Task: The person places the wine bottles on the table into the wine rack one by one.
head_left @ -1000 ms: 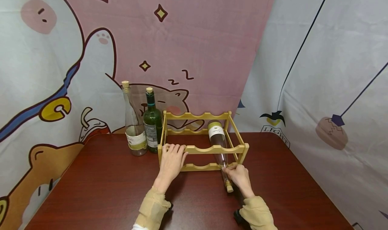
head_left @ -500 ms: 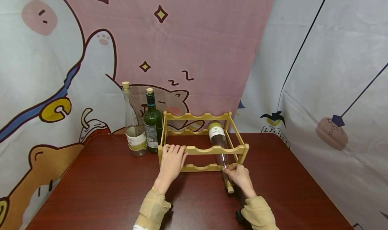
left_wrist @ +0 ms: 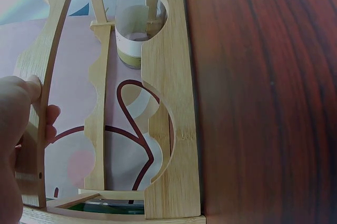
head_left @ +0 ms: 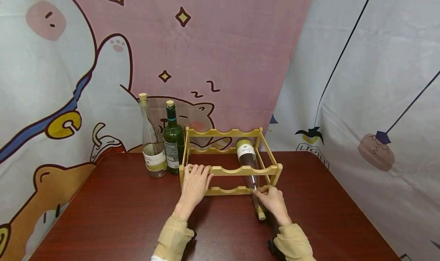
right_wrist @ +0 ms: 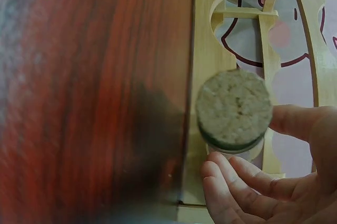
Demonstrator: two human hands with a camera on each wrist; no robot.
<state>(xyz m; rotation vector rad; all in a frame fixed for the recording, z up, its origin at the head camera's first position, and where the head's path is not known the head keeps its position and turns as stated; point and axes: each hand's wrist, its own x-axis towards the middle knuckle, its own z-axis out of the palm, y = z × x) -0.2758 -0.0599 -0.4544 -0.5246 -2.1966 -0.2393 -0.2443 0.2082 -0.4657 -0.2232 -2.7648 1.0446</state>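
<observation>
A two-tier wooden wine rack (head_left: pixel 237 171) stands on the table, its rails cut with curved notches. Over the left part of its upper front rail my left hand (head_left: pixel 194 180) curls its fingers, gripping the wood; the left wrist view shows thumb and fingers on either side of that rail (left_wrist: pixel 39 98). A clear glass bottle (head_left: pixel 246 158) with a white and yellow label lies on the lower tier at the right, neck towards me. My right hand (head_left: pixel 271 201) holds its neck between thumb and fingers. The bottle's cork (right_wrist: pixel 234 107) faces the right wrist camera.
Left of the rack stand a clear corked bottle (head_left: pixel 154 158) and a green corked bottle (head_left: pixel 173 146), both upright, the green one close against the rack's side. A printed cloth (head_left: pixel 237 62) hangs behind the dark red table (head_left: pixel 120 215).
Almost nothing moves; the view shifts very slightly. Both hands keep their places on the rack and the bottle neck.
</observation>
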